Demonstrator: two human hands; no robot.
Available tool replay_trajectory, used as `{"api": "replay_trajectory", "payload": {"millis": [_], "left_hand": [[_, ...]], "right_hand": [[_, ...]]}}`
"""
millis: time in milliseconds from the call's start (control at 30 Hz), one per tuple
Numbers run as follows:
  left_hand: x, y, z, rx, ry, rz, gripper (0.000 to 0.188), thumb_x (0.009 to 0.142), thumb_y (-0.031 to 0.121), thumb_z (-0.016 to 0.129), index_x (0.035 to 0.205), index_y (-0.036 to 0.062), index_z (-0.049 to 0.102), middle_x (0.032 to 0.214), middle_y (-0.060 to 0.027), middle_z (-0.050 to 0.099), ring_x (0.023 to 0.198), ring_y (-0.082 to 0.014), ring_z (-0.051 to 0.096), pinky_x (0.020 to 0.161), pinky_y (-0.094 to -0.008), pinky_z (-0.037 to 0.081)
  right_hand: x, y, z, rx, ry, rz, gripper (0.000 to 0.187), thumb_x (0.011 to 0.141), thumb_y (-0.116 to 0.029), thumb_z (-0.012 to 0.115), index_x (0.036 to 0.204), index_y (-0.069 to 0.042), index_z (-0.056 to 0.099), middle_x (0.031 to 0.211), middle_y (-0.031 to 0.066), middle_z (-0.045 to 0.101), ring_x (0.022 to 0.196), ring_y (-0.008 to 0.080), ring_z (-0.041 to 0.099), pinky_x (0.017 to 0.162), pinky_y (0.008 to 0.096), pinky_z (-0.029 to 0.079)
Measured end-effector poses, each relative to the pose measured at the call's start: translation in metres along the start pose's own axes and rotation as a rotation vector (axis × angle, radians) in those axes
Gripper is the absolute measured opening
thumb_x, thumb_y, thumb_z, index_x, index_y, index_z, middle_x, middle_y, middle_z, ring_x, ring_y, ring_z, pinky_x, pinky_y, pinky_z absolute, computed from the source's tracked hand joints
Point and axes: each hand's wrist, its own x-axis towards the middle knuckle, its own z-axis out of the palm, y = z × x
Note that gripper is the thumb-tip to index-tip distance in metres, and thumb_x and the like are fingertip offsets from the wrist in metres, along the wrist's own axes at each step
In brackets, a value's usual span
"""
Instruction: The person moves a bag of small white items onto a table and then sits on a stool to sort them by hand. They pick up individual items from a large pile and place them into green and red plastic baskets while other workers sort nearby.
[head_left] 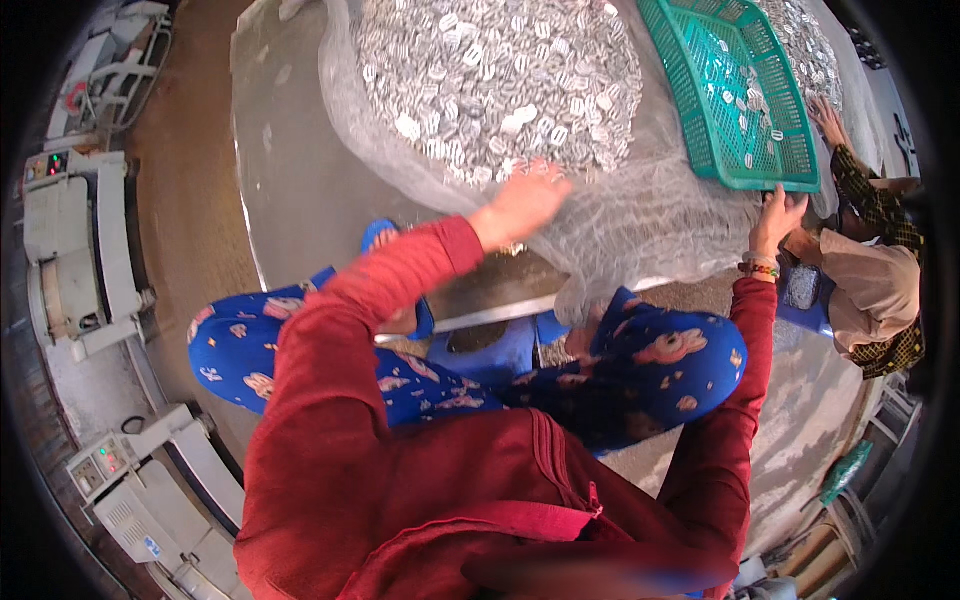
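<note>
My left hand (527, 200) reaches over the near edge of a big heap of small, flat, slotted grey-white pieces (500, 80). Its fingers are stretched out among the nearest pieces, slightly blurred, and nothing held shows in them. With my right hand (775, 220) I grip the near rim of a long green plastic basket (708, 140). A few of the same pieces lie scattered over the basket's slatted bottom. Under the heap spreads a crumpled translucent mesh sheet (650, 228), which drapes over the table's near edge.
A grey metal table (285, 150) carries all this. To the right a co-worker's hand (826, 122) rests by another heap of pieces (800, 45). Below it stands a blue container (803, 300). Pale machines (70, 240) line the left side.
</note>
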Motion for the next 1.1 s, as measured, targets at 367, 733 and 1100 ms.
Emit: {"api": "replay_trajectory", "payload": {"millis": [367, 733, 1100], "left_hand": [[-0.207, 0.014, 0.054, 0.076, -1.303, -0.239, 0.083, 0.074, 0.064, 0.054, 0.139, 0.0254, 0.019, 0.137, -0.0279, 0.027, 0.118, -0.0456, 0.039, 0.086, -0.0702, 0.029], [-0.096, -0.151, 0.015, -0.977, 0.248, -0.886, 0.031, 0.074, 0.021, 0.065, 0.099, 0.0024, 0.061, 0.09, -0.0184, 0.064, 0.08, -0.0262, 0.063, 0.074, -0.0385, 0.049], [-0.083, -0.079, 0.086, -0.775, 0.563, -0.701, 0.017, 0.087, 0.012, 0.053, 0.1, 0.0047, 0.059, 0.089, -0.0149, 0.061, 0.085, -0.0239, 0.06, 0.075, -0.0337, 0.047]], "right_hand": [[-0.186, -0.119, 0.168, -0.857, -1.369, -0.732, 0.042, 0.082, -0.022, 0.058, 0.122, -0.013, 0.054, 0.108, 0.0144, 0.061, 0.098, 0.0312, 0.058, 0.089, 0.0419, 0.044], [-0.449, -0.05, 0.116, -1.234, -1.537, -0.293, 0.06, 0.078, -0.032, 0.058, 0.133, -0.041, 0.038, 0.151, 0.0133, 0.003, 0.137, 0.0422, 0.003, 0.09, 0.0794, 0.012], [-0.335, -0.035, 0.258, -0.925, -0.737, -0.009, 0.079, 0.067, -0.014, 0.073, 0.132, -0.002, 0.031, 0.128, 0.0239, 0.036, 0.103, 0.0406, 0.051, 0.088, 0.0437, 0.045]]}}
